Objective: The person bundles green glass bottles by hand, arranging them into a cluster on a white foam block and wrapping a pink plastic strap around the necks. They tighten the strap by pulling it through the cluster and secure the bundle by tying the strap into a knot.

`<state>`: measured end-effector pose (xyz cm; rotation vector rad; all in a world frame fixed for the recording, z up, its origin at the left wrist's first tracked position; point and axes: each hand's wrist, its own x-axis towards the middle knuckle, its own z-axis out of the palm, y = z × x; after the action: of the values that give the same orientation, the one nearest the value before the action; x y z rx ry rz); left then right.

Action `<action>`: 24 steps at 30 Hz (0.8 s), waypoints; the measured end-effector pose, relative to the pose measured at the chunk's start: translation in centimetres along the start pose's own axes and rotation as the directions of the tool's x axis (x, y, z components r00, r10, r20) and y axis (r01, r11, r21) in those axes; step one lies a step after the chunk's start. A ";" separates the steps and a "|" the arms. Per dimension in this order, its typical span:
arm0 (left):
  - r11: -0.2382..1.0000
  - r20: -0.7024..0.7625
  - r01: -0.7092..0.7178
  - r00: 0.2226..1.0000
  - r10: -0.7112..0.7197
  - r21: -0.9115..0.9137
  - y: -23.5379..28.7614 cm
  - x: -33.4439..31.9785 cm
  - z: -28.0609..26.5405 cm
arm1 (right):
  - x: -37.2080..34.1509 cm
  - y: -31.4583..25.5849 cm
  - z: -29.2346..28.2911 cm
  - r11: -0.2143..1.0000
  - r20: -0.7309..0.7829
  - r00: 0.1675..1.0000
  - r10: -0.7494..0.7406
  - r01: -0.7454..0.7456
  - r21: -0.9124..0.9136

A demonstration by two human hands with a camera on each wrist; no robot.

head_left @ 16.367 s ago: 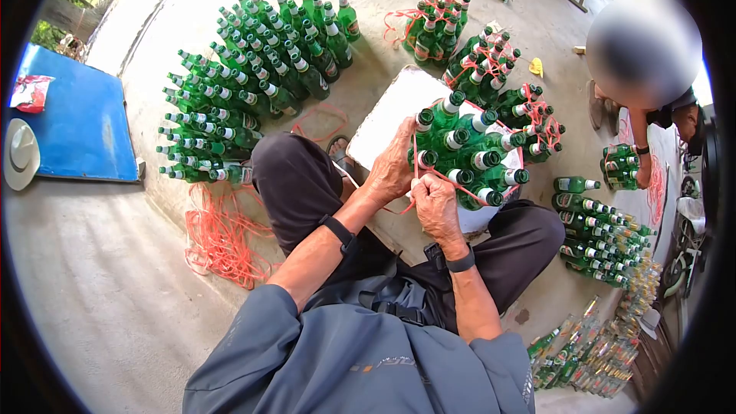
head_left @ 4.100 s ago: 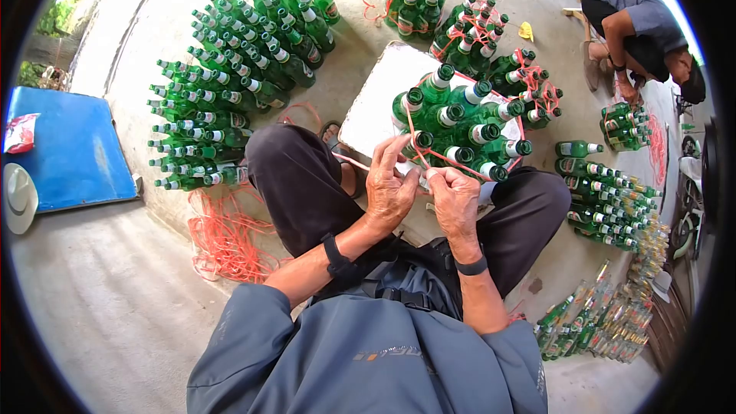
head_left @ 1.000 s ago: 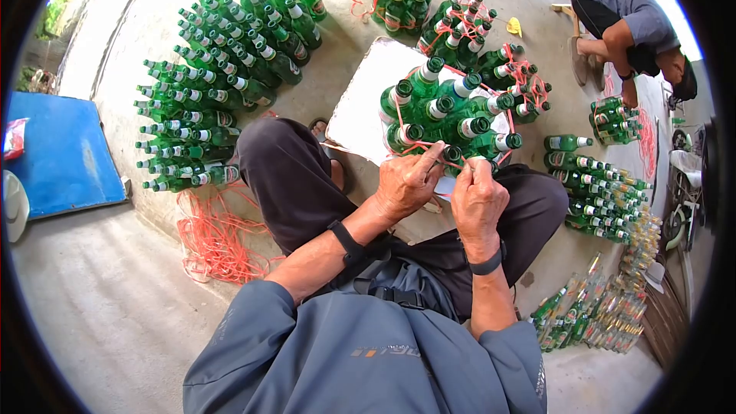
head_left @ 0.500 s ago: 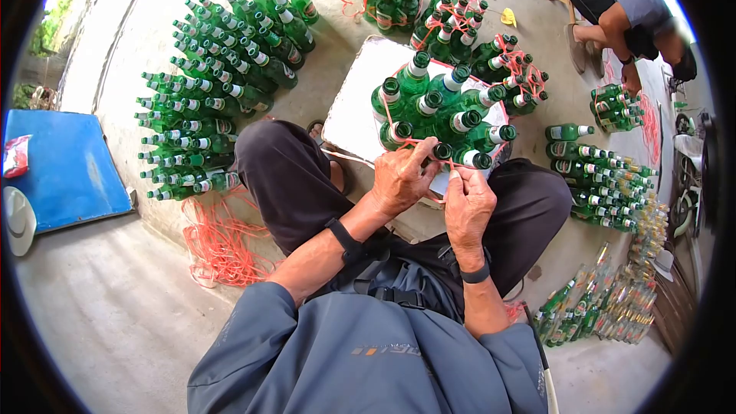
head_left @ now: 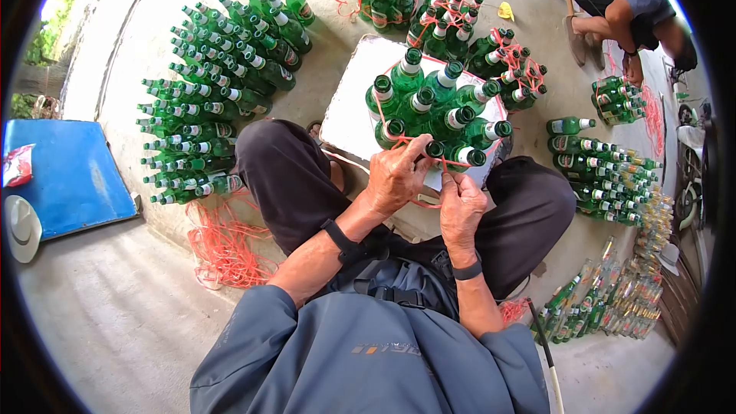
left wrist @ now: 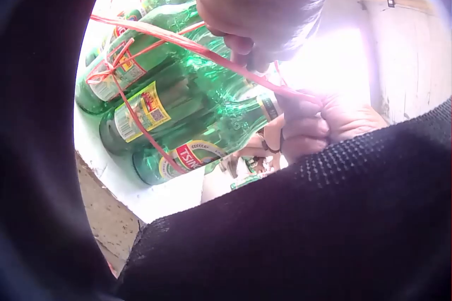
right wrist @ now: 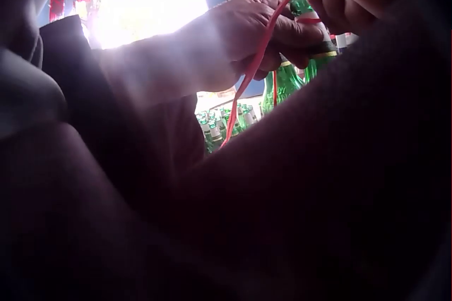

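Note:
A cluster of green glass beer bottles (head_left: 418, 111) stands upright on a white block (head_left: 349, 119) between the person's knees. Red plastic twine (left wrist: 201, 50) runs around the bottles, and a small knot shows low on one side in the left wrist view. At the front bottle necks, the left hand (head_left: 396, 176) pinches the twine, its index finger right against a neck. Just to its right, the right hand (head_left: 462, 207) pinches a strand between thumb and fingertips. In the right wrist view, a loose tail of twine (right wrist: 258, 61) hangs down from the right hand's fingers.
Loose green bottles (head_left: 222, 84) crowd the floor at left, near a heap of red twine (head_left: 222, 245). Twine-tied bundles (head_left: 452, 27) stand behind the block. More bottles (head_left: 590, 161) fill the right side. Another person (head_left: 621, 4) bends over bottles at far right.
Since about four seconds ago, both hands have moved from in front of the cluster up against its nearest bottle necks. Over the last second the right hand has drifted slightly left and down.

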<state>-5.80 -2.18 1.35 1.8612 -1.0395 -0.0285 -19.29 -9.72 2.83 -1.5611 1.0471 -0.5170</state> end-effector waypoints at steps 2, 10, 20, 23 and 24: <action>1.000 0.025 0.016 1.000 -0.016 0.017 0.3 0.1 -0.4 | 0.4 0.0 0.3 0.995 -0.033 0.995 -0.095 0.094 -0.023; 0.995 0.014 0.095 0.995 -0.094 -0.026 0.6 0.0 -0.2 | 1.1 1.0 0.7 0.993 -0.056 0.992 -0.111 0.108 -0.053; 0.994 0.033 0.075 0.996 -0.078 0.085 1.0 -0.6 -1.4 | 1.9 2.3 2.3 0.992 -0.080 0.996 0.033 -0.023 0.121; 0.998 0.059 0.041 0.997 -0.044 0.050 2.0 0.0 -2.5 | 2.0 2.4 3.0 0.932 -0.022 0.991 0.133 -0.117 0.342; 0.993 0.033 -0.088 0.996 0.086 0.079 2.4 0.8 -3.0 | 2.1 2.4 3.2 0.896 -0.009 0.988 0.157 -0.138 0.422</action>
<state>-5.57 -0.98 5.08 1.8911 -1.1562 0.0380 -16.51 -9.66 -0.71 -1.0843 0.9986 -0.6264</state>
